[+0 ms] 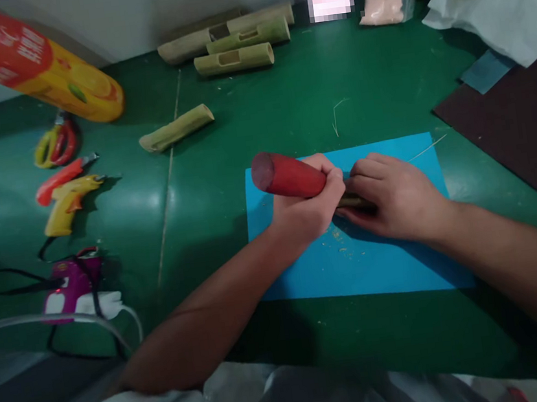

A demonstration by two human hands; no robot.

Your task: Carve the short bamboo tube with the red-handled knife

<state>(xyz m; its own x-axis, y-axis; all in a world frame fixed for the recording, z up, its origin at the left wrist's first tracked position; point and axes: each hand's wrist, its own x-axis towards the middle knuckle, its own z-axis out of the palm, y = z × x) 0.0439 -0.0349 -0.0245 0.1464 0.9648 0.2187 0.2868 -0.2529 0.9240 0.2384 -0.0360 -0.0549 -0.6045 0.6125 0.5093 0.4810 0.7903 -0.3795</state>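
My left hand (pixel 307 214) is closed round a tool with a thick red wooden handle (pixel 289 173). Its butt points up and to the left, and the working end is hidden behind the fingers. Close beside it, my right hand (pixel 397 193) grips a piece of bamboo (pixel 354 201), mostly covered by the fingers. Both hands are over a blue sheet (pixel 287 277) on the green table. Small pale shavings (pixel 336 237) lie on the sheet just below the hands.
Several cut bamboo tubes (pixel 234 60) lie at the back, one bamboo piece (pixel 177 128) nearer. On the left are an orange drink bottle (pixel 36 66), scissors (pixel 56 143), a red-handled cutter (pixel 61 181), a yellow glue gun (pixel 70 202) and a purple power strip (pixel 76 283). Dark board (pixel 508 126) lies right.
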